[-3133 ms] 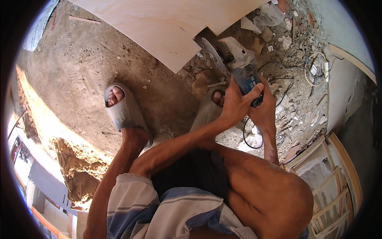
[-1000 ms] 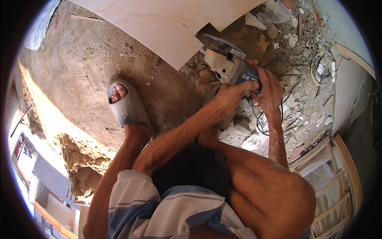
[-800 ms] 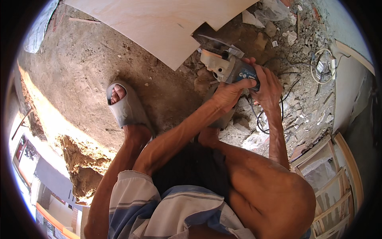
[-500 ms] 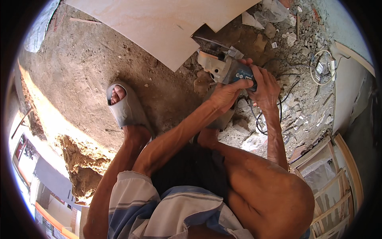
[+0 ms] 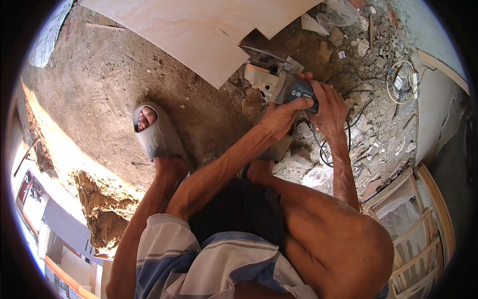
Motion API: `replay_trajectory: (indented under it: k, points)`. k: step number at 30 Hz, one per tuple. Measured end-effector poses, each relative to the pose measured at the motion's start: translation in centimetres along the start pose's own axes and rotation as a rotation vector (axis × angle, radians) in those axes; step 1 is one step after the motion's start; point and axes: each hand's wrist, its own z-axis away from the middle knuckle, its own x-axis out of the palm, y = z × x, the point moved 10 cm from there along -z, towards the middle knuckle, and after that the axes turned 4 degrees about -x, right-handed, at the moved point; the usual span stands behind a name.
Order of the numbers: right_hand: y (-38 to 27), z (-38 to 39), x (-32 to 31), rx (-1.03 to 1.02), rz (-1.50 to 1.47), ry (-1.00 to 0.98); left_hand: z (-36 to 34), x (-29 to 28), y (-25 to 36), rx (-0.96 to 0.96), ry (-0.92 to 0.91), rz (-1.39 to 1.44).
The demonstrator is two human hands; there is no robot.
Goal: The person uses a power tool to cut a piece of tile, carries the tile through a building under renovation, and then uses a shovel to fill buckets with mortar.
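A handheld power tile cutter [image 5: 294, 92], with a dark teal motor body and a pale, dusty blade guard, sits between my two hands. Its thin disc edge shows beside a square notch in a large cream tile [image 5: 199, 40]. My left hand [image 5: 282, 118] grips the near side of the body, thumb laid across the top. Wrapped around the rear of the body is my right hand [image 5: 328, 105], fingers curled over its far side. The hands nearly meet at the casing. The cutter's underside is hidden.
A black power cord [image 5: 321, 149] loops behind the cutter over rubble [image 5: 368, 129]. Near the right wall lies a pale coiled cable [image 5: 390, 84]. A wooden frame [image 5: 413, 249] stands at lower right. My sandalled foot [image 5: 154, 132] is on the dirt floor.
The cutter and both hands have shifted very slightly left. The grip is unchanged, and the tile shows almost no movement.
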Motion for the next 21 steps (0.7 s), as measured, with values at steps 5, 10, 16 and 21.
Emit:
replay_trajectory:
  k: [5,10,16,21]
  points:
    - [-0.03,0.12,0.12,0.0,0.001,-0.004,0.08,-0.05,0.0,0.005,0.002,0.001]
    - [-0.26,-0.04,-0.01,0.017,-0.023,-0.01,0.16,-0.2,0.03,0.001,0.007,0.001]
    - [-0.46,-0.14,0.13,0.034,-0.031,-0.01,0.15,-0.47,0.05,0.003,0.017,-0.007]
    - [-0.5,-0.14,0.05,0.041,-0.031,-0.012,0.2,-0.51,0.08,-0.003,0.022,-0.025]
